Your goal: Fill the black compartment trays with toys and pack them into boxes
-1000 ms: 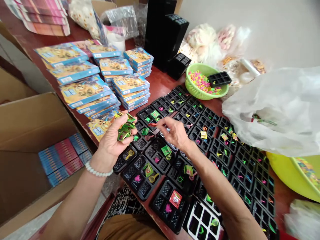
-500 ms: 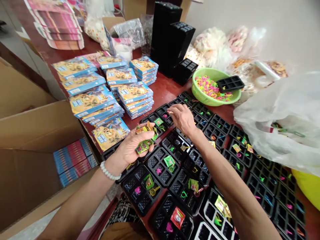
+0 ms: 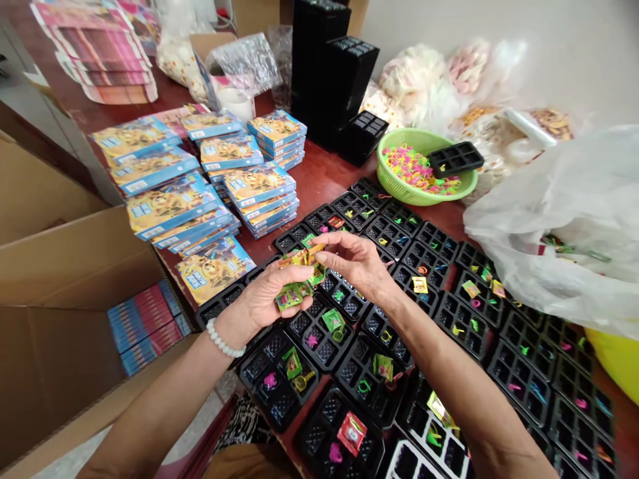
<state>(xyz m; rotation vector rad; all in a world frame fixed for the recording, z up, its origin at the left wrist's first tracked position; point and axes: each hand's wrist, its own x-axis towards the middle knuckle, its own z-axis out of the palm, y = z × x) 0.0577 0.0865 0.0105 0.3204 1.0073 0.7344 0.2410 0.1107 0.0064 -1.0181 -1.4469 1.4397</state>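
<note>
My left hand [image 3: 267, 289], a pale bead bracelet at its wrist, is closed round a bunch of small shiny packets [image 3: 292, 296], mostly green and yellow. My right hand [image 3: 357, 263] has its thumb and fingertips pinched on an orange-gold packet [image 3: 315, 251] at the top of that bunch. Beneath both hands lie rows of black compartment trays [image 3: 324, 342] holding small bright plastic pieces and some packets. A red packet [image 3: 336, 221] rests in a tray just beyond the right hand, and a green packet [image 3: 333, 320] lies in a nearer one.
Stacked blue boxes [image 3: 257, 183] stand at the left of the red table. Behind the trays is a green basket [image 3: 419, 194] of small plastic pieces. Tall black tray stacks [image 3: 319, 73] rise at the back. A plastic bag [image 3: 544, 219] bulges at right; an open carton [image 3: 64, 266] sits left.
My right hand has come back from the far trays to the packets in my left hand. A red packet now shows in the tray where it was. The view has shifted slightly.
</note>
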